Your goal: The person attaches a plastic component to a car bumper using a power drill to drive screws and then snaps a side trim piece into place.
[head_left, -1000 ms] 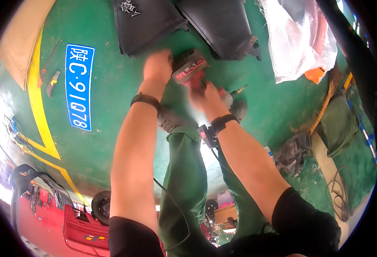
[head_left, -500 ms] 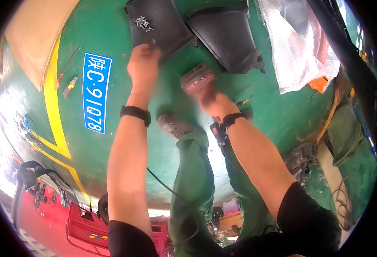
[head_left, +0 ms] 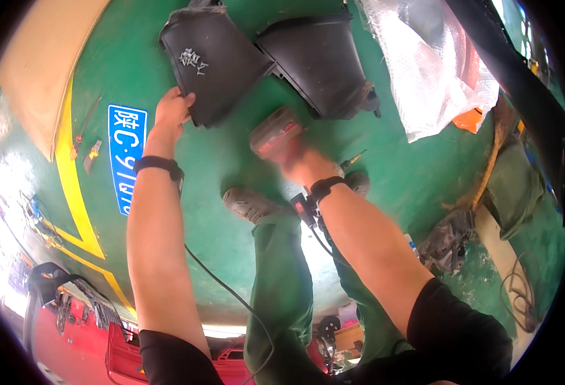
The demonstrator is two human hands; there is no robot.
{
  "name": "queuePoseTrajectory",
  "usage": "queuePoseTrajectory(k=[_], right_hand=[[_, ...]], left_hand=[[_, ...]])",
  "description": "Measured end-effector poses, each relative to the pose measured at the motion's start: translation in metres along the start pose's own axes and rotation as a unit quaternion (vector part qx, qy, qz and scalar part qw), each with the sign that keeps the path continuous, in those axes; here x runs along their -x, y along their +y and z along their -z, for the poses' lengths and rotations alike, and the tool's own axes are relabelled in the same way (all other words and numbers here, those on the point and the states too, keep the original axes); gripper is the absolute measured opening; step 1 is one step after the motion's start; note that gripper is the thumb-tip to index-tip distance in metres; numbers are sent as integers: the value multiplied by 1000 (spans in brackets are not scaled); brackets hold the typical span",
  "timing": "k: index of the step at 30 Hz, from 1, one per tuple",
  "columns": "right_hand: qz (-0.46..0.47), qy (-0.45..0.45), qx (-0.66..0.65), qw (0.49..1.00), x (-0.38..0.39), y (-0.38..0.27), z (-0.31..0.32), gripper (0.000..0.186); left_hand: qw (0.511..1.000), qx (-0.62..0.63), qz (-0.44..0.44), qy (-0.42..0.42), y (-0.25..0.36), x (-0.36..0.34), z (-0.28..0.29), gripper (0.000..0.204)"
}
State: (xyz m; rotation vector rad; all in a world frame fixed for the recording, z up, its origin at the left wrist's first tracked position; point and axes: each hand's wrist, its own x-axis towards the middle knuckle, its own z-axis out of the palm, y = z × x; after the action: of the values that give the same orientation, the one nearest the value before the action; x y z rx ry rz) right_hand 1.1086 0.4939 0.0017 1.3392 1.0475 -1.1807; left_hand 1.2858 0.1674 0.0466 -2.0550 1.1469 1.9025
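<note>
1. On the green painted floor (head_left: 199, 192), a black moulded plastic panel (head_left: 228, 74) lies beside a second, tapered black plastic panel (head_left: 318, 64), bearing a loose heap of small silver metal screws (head_left: 190, 59).
2. Those screws could slide or scatter if the panel's edge were lifted or jerked; the red-and-black cordless power tool (head_left: 276, 133) could scuff either panel if swung forward.
3. The left hand (head_left: 172, 114) reaches forward, fingers curled at the first panel's near-left edge; whether they pinch it or merely rest there, I cannot tell.
4. The right hand (head_left: 309, 168) is clamped round the tool's handle, its bit pointing rightward.
</note>
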Motion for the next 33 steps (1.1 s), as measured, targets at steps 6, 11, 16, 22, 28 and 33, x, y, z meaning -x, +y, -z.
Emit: queuePoseTrajectory(k=[6, 11, 16, 22, 28, 33], right_hand=[[6, -22, 9, 1000, -4, 5, 5, 21], [43, -45, 24, 998, 1, 0, 15, 19], [236, -152, 229, 932, -4, -16, 61, 17], [121, -100, -42, 987, 95, -26, 71, 27], [199, -43, -47, 978, 262, -39, 90, 9], [195, -72, 34, 978, 432, -96, 157, 9]], left_hand=[[993, 103, 20, -50, -49, 3, 2, 21], [988, 152, -8, -32, -58, 44, -5, 32], [982, 181, -49, -14, -34, 138, 8, 39], [983, 157, -88, 37, -34, 288, 50, 51], [993, 89, -42, 71, 7, 461, 49, 54], [996, -27, -51, 70, 52, 582, 44, 45]])
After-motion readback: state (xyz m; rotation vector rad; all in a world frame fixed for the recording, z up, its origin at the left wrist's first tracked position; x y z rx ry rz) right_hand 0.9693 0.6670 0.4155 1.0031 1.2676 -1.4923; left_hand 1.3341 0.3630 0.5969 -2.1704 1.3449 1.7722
